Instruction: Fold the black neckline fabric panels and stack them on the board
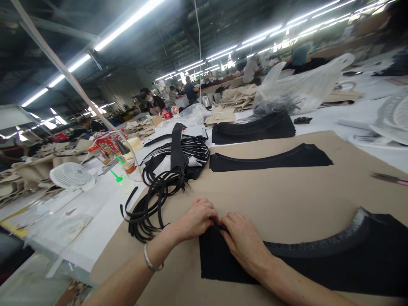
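Note:
A stack of curved black fabric pieces lies on the brown cardboard sheet right in front of me. My left hand is curled with its fingers pinching the upper left corner of the top piece. My right hand rests on the same corner, fingers bent and pressed together against the fabric edge. The two hands touch each other there. A bracelet sits on my left wrist.
A bundle of black straps lies left of my hands. Two more black fabric stacks lie farther back. A small white fan, glue bottles, a plastic bag and distant workers fill the long table.

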Demonstrator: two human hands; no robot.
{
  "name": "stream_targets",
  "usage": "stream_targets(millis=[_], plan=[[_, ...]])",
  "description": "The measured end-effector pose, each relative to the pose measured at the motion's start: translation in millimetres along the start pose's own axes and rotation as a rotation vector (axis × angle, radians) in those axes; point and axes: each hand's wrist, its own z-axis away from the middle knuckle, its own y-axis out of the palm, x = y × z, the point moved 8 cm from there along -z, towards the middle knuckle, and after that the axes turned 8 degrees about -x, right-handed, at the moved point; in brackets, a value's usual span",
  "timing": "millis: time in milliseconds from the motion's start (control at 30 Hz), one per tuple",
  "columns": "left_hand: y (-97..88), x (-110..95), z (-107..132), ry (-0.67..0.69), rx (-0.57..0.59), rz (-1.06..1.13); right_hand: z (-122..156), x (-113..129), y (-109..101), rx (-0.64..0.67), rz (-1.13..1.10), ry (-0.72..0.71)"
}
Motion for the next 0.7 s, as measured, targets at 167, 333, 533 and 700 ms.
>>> stream_targets(millis=[167, 333, 533, 700], plan=[[-1.9, 1.8, 2.1, 0.031, 0.001, -0.007, 2.6, 2.0, -0.7, -0.018, 0.036, -0.043], [0.1, 3.3, 4.3, 0.076, 0.001, -0.019, 3.4, 6.3, 0.3, -0.031, 0.099, -0.112], [0.5, 7.0, 6.1, 0.082, -0.015, -0.013, 0.2, 0.5, 0.2, -0.022, 0.06, -0.04], [-1.0, 8.2, 6.7, 0.071, -0.05, -0.006, -3.3, 1.6, -2.2, 0.004, 0.075, -0.036]])
